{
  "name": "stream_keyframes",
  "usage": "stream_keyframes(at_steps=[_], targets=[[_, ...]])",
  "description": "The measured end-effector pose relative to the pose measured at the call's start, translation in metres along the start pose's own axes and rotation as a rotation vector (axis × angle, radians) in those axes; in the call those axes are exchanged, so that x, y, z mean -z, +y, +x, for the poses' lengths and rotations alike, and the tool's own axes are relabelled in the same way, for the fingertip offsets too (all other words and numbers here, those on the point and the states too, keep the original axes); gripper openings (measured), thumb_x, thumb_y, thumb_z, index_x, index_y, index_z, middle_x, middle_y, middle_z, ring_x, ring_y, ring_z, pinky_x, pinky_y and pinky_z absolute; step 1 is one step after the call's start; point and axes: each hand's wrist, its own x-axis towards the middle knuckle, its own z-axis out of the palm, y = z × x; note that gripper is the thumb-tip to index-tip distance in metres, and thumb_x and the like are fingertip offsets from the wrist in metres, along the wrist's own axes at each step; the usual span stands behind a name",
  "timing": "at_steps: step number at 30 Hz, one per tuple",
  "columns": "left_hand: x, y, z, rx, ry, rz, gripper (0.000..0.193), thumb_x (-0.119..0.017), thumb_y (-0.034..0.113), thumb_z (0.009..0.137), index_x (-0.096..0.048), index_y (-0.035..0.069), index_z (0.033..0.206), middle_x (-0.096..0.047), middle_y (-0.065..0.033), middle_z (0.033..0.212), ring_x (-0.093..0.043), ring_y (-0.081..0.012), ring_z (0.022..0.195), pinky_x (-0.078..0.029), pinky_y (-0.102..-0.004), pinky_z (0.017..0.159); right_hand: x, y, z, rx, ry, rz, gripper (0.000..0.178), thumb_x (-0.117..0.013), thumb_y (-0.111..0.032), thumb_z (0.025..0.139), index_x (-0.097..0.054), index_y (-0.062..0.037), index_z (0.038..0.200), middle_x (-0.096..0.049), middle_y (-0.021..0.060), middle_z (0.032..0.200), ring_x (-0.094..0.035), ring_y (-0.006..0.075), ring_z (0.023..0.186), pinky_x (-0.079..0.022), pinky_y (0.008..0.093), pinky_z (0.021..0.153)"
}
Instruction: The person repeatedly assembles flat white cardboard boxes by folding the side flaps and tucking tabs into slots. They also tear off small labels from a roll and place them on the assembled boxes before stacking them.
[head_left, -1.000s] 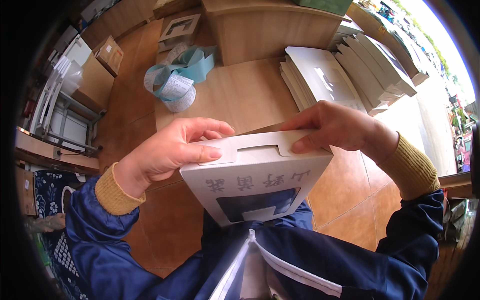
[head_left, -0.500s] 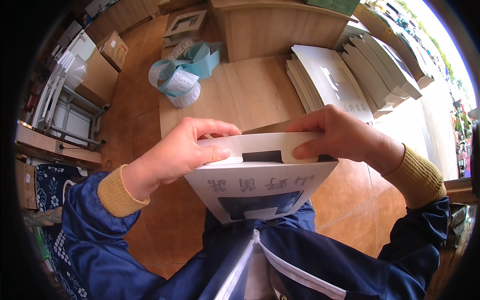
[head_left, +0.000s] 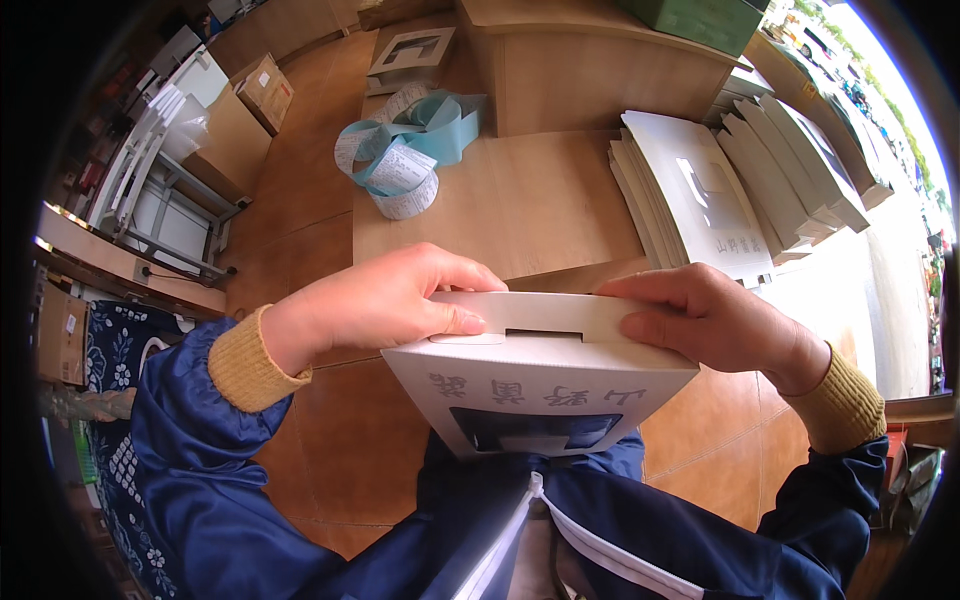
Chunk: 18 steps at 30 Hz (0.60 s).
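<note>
Between my hands, against my lap, I have a white cardboard box with a dark window in its front and a slot along its top flap. My left hand pinches the left end of that flap, thumb on the near side and fingers behind. At the right end, my right hand grips the flap the same way, its thumb near the slot. The box's underside is hidden from me.
On the wooden table beyond lies a loosely coiled strip of pale blue labels. Stacked flat white cartons are at the right. A windowed box sits at the back, and a brown carton stands farther left.
The box's top flap has been pressed down further, and its slot looks narrower. My right hand has shifted slightly outward along the flap. The whole view has moved a little.
</note>
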Motion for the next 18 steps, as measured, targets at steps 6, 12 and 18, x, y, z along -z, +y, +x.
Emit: stream_keyframes(at_steps=[6, 12, 18], targets=[[-0.007, -0.002, -0.005, -0.203, 0.128, 0.287, 0.03, -0.065, 0.008, 0.085, -0.065, -0.001, 0.114, -0.068, -0.0163, 0.101, -0.066, -0.025, 0.091, -0.05, -0.0329, 0.084, -0.006, -0.008, -0.007, 0.097, 0.041, -0.096, 0.033, -0.06, -0.011, 0.093, -0.06, 0.0016, 0.124, -0.068, 0.0088, 0.087, -0.06, 0.0093, 0.073, -0.052, 0.0254, 0.066], [-0.005, -0.001, -0.012, -0.197, 0.072, 0.347, 0.034, -0.066, 0.011, 0.086, -0.062, 0.0, 0.119, -0.068, -0.0155, 0.104, -0.065, -0.0251, 0.095, -0.049, -0.0329, 0.087, -0.012, -0.006, -0.013, 0.111, 0.072, -0.122, 0.031, -0.058, -0.008, 0.092, -0.06, 0.0037, 0.12, -0.068, 0.015, 0.085, -0.064, 0.0182, 0.072, -0.051, 0.0304, 0.068], [0.009, -0.008, -0.014, -0.084, -0.228, 0.102, 0.046, -0.061, 0.03, 0.096, -0.055, 0.0, 0.13, -0.062, -0.0138, 0.121, -0.057, -0.0206, 0.111, -0.043, -0.031, 0.097, -0.013, 0.0, -0.018, 0.234, 0.065, -0.092, 0.03, -0.055, -0.009, 0.094, -0.06, 0.0043, 0.121, -0.068, 0.0171, 0.094, -0.067, 0.0224, 0.079, -0.053, 0.0313, 0.071]])
